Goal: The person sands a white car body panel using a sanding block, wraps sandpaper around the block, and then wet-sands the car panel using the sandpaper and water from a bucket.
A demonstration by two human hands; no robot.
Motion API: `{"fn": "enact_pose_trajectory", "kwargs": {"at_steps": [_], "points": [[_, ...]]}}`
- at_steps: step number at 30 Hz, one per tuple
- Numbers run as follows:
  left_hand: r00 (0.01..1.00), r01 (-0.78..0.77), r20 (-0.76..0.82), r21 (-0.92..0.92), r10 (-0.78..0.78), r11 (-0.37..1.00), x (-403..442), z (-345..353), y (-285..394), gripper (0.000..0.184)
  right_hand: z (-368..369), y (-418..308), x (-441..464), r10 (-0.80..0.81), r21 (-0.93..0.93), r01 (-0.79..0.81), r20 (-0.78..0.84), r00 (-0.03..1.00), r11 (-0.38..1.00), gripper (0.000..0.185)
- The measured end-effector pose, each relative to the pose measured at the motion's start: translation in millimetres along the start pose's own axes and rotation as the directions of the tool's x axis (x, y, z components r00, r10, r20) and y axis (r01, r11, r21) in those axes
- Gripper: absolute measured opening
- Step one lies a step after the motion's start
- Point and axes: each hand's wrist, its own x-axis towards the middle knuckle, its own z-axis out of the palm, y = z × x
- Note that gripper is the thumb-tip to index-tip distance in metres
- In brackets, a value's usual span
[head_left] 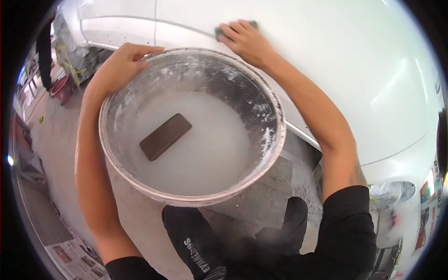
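My left hand (122, 67) is closed over the far left rim of a large round bucket (254, 105), its arm wrapped along the bucket's left side. Cloudy whitish water (210, 144) partly fills the bucket, and white residue streaks the dark inner wall. A brown rectangular block (165, 136) floats at the water's surface. Beyond the bucket, my right hand (245, 41) presses a dark sanding pad (219, 33) against the white car body panel (336, 51). The fingers cover most of that pad.
Along the car's lower edge runs a sill (301, 133). A red bucket (61, 89) and a person's dark-clothed leg (44, 56) are at the far left. Plastic sheeting (70, 51) covers part of the car there. Newspaper sheets (77, 259) lie at lower left.
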Motion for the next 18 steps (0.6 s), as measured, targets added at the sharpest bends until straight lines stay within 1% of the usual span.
{"fn": "enact_pose_trajectory", "kwargs": {"at_steps": [1,3,4,5,8,9,10,11,12,13,14,16,17,18], "points": [[1.0,-0.026,-0.011,0.012,0.026,1.0,0,0,-5,0.056,-22,5,-25,-0.015,0.0,0.015,-0.001,1.0,1.0,0.024],[0.998,-0.052,-0.038,0.012,0.053,0.999,3,2,-11,0.056,-73,12,-116,0.033,0.036,-0.035,0.036,0.999,0.999,0.026],[0.998,-0.047,-0.046,0.009,0.048,0.999,5,2,-15,0.056,-96,11,-166,0.088,0.023,-0.091,0.126,0.988,0.996,0.031],[0.998,-0.039,-0.05,0.012,0.039,0.999,7,3,-18,0.056,-120,9,-206,0.118,-0.019,-0.116,0.211,0.97,0.993,0.03],[0.999,-0.034,-0.031,-0.044,0.033,0.998,8,2,-14,0.057,-111,26,-216,0.063,0.008,-0.065,0.163,0.985,0.998,0.03],[1.0,-0.006,-0.019,-0.069,0.005,0.998,6,-1,-11,0.057,-94,40,-161,0.032,0.039,-0.035,0.096,0.995,0.999,0.031],[1.0,0.03,-0.003,-0.1,-0.03,0.995,3,-5,-7,0.057,-67,52,-103,0.014,-0.026,-0.013,0.033,0.999,1.0,0.032],[0.998,0.066,0.021,-0.136,-0.064,0.989,1,-2,-1,0.057,-43,56,-44,0.03,-0.02,-0.031,-0.062,0.998,0.999,0.034],[0.998,0.05,0.029,-0.15,-0.046,0.987,1,2,-2,0.056,-16,55,5,0.05,-0.112,-0.061,-0.103,0.993,0.992,0.034],[0.999,0.03,0.033,-0.155,-0.025,0.988,2,2,-9,0.056,4,49,50,0.125,-0.015,-0.126,-0.089,0.988,0.992,0.022],[0.999,0.005,0.04,-0.153,0.001,0.988,4,-2,-10,0.055,-2,54,40,0.111,-0.043,-0.115,-0.086,0.99,0.993,0.026],[0.999,0.034,0.033,-0.12,-0.03,0.992,3,-6,0,0.054,-25,55,7,0.058,-0.099,-0.063,-0.051,0.997,0.993,0.035],[0.999,0.047,0.029,-0.123,-0.044,0.991,1,-2,2,0.053,-52,58,-48,0.05,-0.008,-0.051,-0.089,0.995,0.999,0.036],[0.998,0.06,0.034,-0.148,-0.055,0.987,1,-1,5,0.053,-80,56,-107,0.086,-0.011,-0.086,-0.023,0.996,0.996,0.035]]}}
